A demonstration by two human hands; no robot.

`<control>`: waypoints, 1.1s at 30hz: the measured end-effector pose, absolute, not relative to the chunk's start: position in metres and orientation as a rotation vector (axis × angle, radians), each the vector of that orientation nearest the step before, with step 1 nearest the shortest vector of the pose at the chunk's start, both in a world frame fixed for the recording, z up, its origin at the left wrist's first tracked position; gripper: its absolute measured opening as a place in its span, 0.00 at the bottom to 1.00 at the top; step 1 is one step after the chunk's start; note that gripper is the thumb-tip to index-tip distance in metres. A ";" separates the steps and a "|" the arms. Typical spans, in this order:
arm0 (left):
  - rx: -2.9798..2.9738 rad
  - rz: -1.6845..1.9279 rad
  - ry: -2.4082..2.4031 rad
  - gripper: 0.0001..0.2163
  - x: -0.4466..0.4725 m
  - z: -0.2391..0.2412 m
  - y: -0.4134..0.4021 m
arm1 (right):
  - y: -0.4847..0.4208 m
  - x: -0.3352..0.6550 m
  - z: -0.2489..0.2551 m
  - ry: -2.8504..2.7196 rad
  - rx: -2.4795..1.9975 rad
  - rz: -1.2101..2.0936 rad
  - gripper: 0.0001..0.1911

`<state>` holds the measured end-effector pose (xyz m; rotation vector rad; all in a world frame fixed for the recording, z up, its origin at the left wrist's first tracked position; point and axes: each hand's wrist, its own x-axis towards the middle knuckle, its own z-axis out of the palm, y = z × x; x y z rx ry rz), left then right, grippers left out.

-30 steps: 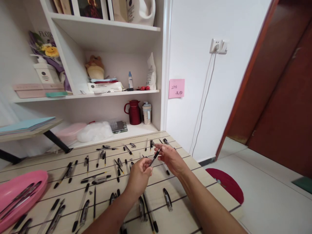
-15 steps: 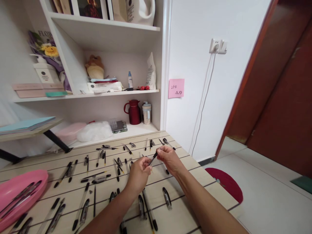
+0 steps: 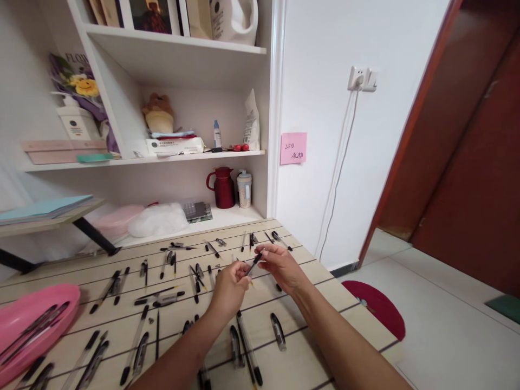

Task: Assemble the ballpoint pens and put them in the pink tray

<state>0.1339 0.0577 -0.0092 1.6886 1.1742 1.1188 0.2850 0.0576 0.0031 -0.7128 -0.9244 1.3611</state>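
My left hand [image 3: 231,287] pinches the clear barrel of a black gel pen [image 3: 255,262] above the table. The pen slants up to the right, with its black grip end pointing at my right hand [image 3: 282,268]. Around that end, the fingers and thumb of my right hand are parted, close to the pen but not visibly clamped on it. Below my hands lie a black-and-clear pen cap [image 3: 278,331], another cap [image 3: 235,346] and a pen barrel [image 3: 249,349]. Several more barrels, caps and thin refills are spread in small groups over the striped table [image 3: 304,303].
A pink bowl [image 3: 69,303] holding dark pen parts stands at the left edge. Behind the table, a shelf bears a red jug [image 3: 224,188] and a cup [image 3: 244,189]. A raised board [image 3: 81,211] on black legs is at far left.
The fingers of my right hand have loosened and spread around the pen's grip end. My left hand keeps its hold on the barrel, nearly unmoved.
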 end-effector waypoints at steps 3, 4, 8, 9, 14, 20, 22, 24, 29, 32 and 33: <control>1.696 1.099 1.155 0.09 0.133 -0.010 0.058 | 0.058 0.284 0.001 -0.890 -0.769 1.278 0.11; 1.688 1.097 1.152 0.09 0.134 -0.010 0.058 | 0.058 0.283 0.001 -0.887 -0.779 1.280 0.11; 1.637 1.121 1.163 0.08 0.133 -0.011 0.059 | 0.058 0.282 0.000 -0.884 -0.716 1.368 0.14; 1.634 1.121 1.166 0.08 0.132 -0.011 0.059 | 0.058 0.282 0.000 -0.878 -0.707 1.364 0.14; 1.656 1.111 1.163 0.08 0.130 -0.012 0.060 | 0.060 0.282 -0.002 -0.865 -0.757 1.324 0.12; 1.661 1.110 1.165 0.08 0.129 -0.014 0.060 | 0.062 0.282 -0.006 -0.891 -0.721 1.333 0.12; 1.659 1.111 1.153 0.08 0.128 -0.014 0.060 | 0.063 0.282 -0.007 -0.889 -0.757 1.288 0.11; 1.640 1.114 1.146 0.08 0.128 -0.014 0.060 | 0.062 0.281 -0.007 -0.894 -0.750 1.325 0.12; 1.609 1.110 1.158 0.08 0.128 -0.012 0.059 | 0.062 0.280 -0.007 -0.912 -0.742 1.331 0.13; 1.592 1.101 1.164 0.07 0.127 -0.011 0.058 | 0.062 0.280 -0.008 -0.914 -0.808 1.262 0.12; 1.581 1.101 1.162 0.07 0.127 -0.011 0.057 | 0.062 0.281 -0.007 -0.920 -0.820 1.267 0.13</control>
